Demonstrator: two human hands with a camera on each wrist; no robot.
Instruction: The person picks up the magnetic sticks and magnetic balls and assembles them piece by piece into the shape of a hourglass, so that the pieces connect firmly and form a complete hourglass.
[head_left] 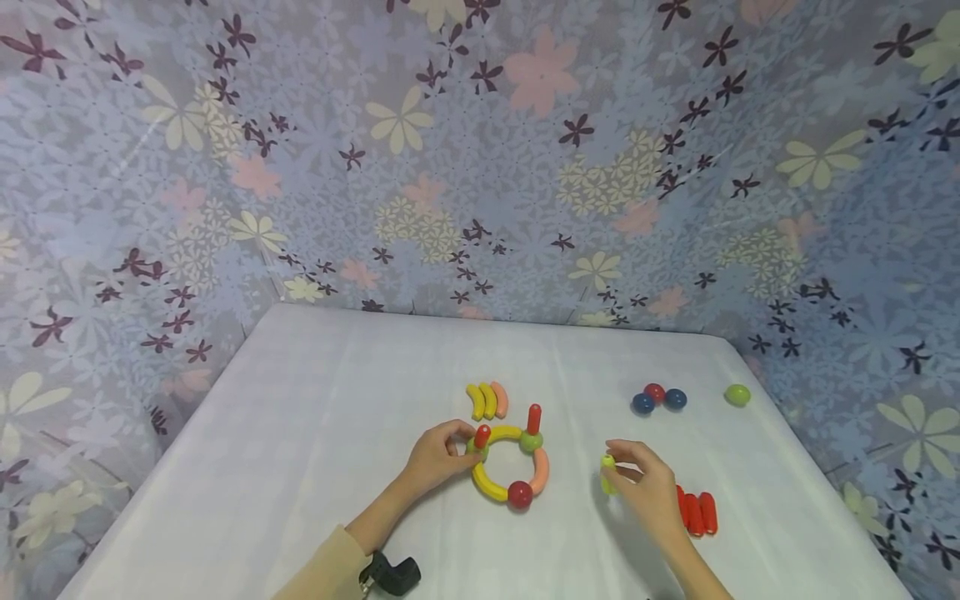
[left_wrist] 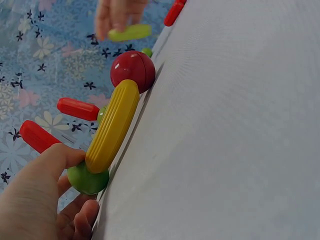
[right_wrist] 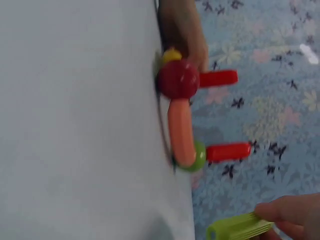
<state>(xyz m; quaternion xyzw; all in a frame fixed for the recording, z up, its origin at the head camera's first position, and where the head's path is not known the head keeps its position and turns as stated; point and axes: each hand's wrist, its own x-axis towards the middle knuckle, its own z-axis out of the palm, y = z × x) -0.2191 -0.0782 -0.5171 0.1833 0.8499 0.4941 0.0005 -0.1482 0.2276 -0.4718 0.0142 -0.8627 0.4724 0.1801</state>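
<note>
A ring of curved yellow pieces (head_left: 489, 485), a salmon curved piece (head_left: 541, 471) and balls lies on the table. My left hand (head_left: 438, 457) grips the green ball (left_wrist: 88, 180) at its left side, thumb and fingers around it. A red stick (head_left: 482, 436) stands up from that ball. Another red stick (head_left: 534, 419) rises from the second green ball (head_left: 531, 441) at the back right. At the ring's front sits a red ball (head_left: 520, 495). My right hand (head_left: 647, 483) pinches a yellow-green stick (right_wrist: 240, 227) above the table, right of the ring and apart from it.
Behind the ring lie two yellow curved pieces (head_left: 482, 401) and a salmon one (head_left: 500, 400). Blue balls (head_left: 676, 399) and a red ball (head_left: 655, 392) sit back right, a green ball (head_left: 738, 395) farther right. Red sticks (head_left: 701, 514) lie beside my right wrist. A black strap object (head_left: 393, 575) is near my left sleeve.
</note>
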